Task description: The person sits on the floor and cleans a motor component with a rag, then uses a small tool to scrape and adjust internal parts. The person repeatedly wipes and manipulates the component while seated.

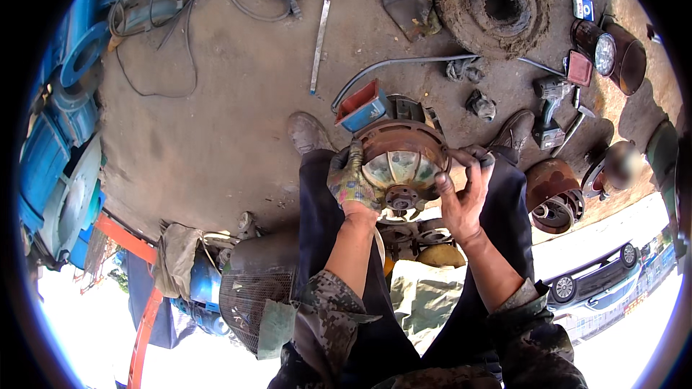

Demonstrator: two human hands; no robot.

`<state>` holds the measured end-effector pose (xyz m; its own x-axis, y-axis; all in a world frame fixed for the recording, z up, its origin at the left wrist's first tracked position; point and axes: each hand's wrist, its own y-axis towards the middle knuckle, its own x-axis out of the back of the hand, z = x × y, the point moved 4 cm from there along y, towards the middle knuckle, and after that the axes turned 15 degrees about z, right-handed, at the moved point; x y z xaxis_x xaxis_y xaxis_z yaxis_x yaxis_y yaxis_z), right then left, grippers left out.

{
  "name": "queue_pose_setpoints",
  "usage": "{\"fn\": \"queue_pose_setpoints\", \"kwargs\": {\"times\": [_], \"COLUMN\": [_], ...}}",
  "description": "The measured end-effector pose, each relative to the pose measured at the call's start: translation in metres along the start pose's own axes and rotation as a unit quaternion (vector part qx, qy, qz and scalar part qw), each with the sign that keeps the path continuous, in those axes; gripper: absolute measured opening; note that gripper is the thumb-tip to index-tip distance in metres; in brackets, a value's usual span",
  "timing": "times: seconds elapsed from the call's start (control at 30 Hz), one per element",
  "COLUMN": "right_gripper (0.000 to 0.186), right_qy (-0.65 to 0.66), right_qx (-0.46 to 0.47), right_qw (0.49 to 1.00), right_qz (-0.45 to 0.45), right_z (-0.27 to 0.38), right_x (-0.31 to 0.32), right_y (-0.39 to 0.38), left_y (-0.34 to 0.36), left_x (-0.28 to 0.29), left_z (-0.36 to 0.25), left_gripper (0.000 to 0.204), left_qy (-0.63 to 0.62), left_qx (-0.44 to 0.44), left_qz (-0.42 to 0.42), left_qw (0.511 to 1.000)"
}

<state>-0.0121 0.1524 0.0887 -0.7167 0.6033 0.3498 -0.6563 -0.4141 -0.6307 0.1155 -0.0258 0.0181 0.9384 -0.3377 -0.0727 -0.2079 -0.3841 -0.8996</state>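
Observation:
Between my knees is an electric motor (402, 168), its rusty brown flange above a ribbed, greenish-white end cover with a round hub at the centre. My left hand (351, 179), in a patterned, dirty work glove, grips the left side of the motor. Bare and blackened at the fingertips, my right hand (465, 191) is at the opposite side, thumb and fingers curled against the flange's right edge. An open blue terminal box (364, 106) with a reddish inside sticks out at the motor's upper left, and a grey cable runs from it.
A cordless drill (551, 104) and a hammer (574, 130) lie on the right. Beyond the motor sits a muddy round casting (492, 6). Rusty cylindrical housings (553, 194) stand by my right leg. Blue machine parts (61, 144) line the left; a metal strip (320, 47) lies ahead.

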Motion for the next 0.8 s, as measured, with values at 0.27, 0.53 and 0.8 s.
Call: {"fn": "queue_pose_setpoints", "kwargs": {"times": [0.27,0.53,0.8], "right_gripper": [0.059,0.058,0.057], "right_qy": [-0.141,-0.128,-0.168], "right_qx": [0.221,0.147,0.203], "right_qw": [0.938,0.978,0.956], "right_qz": [0.227,0.08,0.125], "right_z": [0.018,0.015,0.01], "right_x": [-0.02,-0.058,-0.035], "right_y": [-0.009,-0.036,-0.017], "left_y": [0.001,-0.005,0.002], "left_x": [0.0,-0.007,-0.009], "left_z": [0.008,-0.014,-0.003], "left_gripper": [0.026,0.026,0.025], "left_qy": [0.044,0.109,0.021], "left_qx": [0.002,0.01,-0.007], "left_qz": [-0.074,-0.062,-0.058], "left_qw": [0.996,0.992,0.998]}}
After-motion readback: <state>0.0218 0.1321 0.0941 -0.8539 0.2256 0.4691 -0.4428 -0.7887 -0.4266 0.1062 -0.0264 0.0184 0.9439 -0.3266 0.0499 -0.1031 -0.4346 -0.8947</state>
